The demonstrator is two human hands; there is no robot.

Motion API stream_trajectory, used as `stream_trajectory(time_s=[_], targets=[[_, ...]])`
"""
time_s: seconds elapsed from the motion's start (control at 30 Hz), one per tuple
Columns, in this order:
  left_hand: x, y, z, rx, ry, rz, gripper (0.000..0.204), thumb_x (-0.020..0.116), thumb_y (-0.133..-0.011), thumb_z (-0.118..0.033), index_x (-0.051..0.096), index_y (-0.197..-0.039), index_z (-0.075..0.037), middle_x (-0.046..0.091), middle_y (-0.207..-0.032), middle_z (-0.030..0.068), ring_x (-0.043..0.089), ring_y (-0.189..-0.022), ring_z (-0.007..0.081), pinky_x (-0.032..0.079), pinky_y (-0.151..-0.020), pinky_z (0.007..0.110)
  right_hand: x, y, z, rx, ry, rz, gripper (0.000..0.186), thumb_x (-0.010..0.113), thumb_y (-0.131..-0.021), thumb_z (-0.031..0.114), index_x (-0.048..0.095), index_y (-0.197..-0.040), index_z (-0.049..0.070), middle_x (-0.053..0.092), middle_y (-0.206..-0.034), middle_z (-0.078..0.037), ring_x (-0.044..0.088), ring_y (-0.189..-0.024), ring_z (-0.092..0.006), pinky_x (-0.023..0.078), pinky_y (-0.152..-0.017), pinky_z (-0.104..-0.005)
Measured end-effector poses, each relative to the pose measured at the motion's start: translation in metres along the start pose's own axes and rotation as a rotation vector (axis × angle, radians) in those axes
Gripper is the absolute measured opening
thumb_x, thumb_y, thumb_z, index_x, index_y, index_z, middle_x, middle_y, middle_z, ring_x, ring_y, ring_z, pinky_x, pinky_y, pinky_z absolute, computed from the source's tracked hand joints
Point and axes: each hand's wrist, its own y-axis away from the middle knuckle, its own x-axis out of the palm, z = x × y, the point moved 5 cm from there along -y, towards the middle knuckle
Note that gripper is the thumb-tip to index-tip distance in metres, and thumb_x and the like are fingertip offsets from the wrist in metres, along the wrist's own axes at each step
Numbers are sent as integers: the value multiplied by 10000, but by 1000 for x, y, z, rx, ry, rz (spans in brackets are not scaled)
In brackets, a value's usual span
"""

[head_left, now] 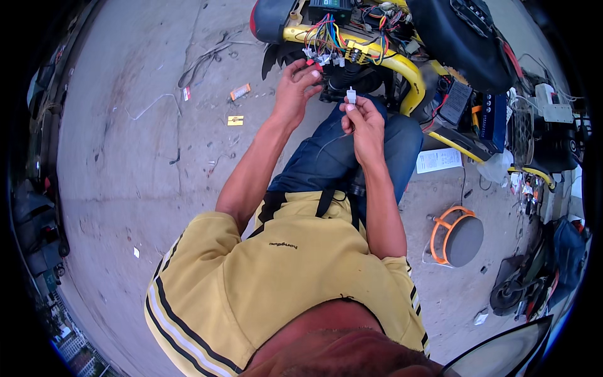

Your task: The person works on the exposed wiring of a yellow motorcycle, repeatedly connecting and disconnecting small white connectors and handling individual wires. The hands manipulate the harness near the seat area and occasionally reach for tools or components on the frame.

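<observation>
Closest to you, at the bottom right of the frame, is a shiny curved lens [499,352] with a dark edge; next comes your yellow shirt [295,270], with black and white stripes on the sleeves, and above it your blue jeans [314,147]. Your right hand [367,122], a bit right of the top middle, has its thumb and finger pinched on a small white plug [351,96]; the plug points up, and a thin wire [330,144] hangs below that hand, across your jeans. Your left hand [294,94], top middle, has its fingers bent and partly spread; the tips are right by a red plug [315,65], but you can't tell here if they grip it. Just above is a bunch of coloured wires [326,36], by the bent yellow bar [402,66] of a machine; a black seat [461,47] is at the top right; an orange stool [443,235] with a grey top sits at the right; a white paper [438,160] lies above the stool; a small yellow card [235,120] lies on the grey ground [125,157], upper left.
</observation>
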Motion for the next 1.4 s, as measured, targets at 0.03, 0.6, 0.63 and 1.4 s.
stream_trajectory(time_s=[0.03,0.6,0.63,1.4], targets=[[3,-1,-1,34,-37,-32,636,777,-921,-122,428,-1440,-9,633,-1347,151,657,-1170,247,541,-994,413,2,-3,3,-7,-13,0,208,628,-1016,75,630,-1198,-25,670,-949,-44,560,-693,-56,437,-608,-216],[20,-14,-3,31,-72,41,198,586,-1049,-146,592,-1214,-37,730,-1167,119,677,-1056,190,539,-918,377,33,-69,-14,-252,87,-237,233,803,-881,213,764,-976,3,642,-758,11,539,-695,-72,449,-629,-263],[17,-16,-4,32,-115,32,176,571,-1054,-143,589,-1195,-39,729,-1182,133,681,-1094,213,536,-945,398,35,-71,-18,-246,71,-253,249,809,-880,222,760,-974,-3,646,-759,9,541,-695,-74,452,-631,-263],[-2,-25,-6,78,-286,-76,228,705,-1002,-235,563,-1059,-67,627,-856,14,613,-788,114,502,-636,261,50,-67,-6,-277,106,-357,181,810,-883,142,764,-962,-14,561,-701,67,453,-658,-30,384,-582,-239]])
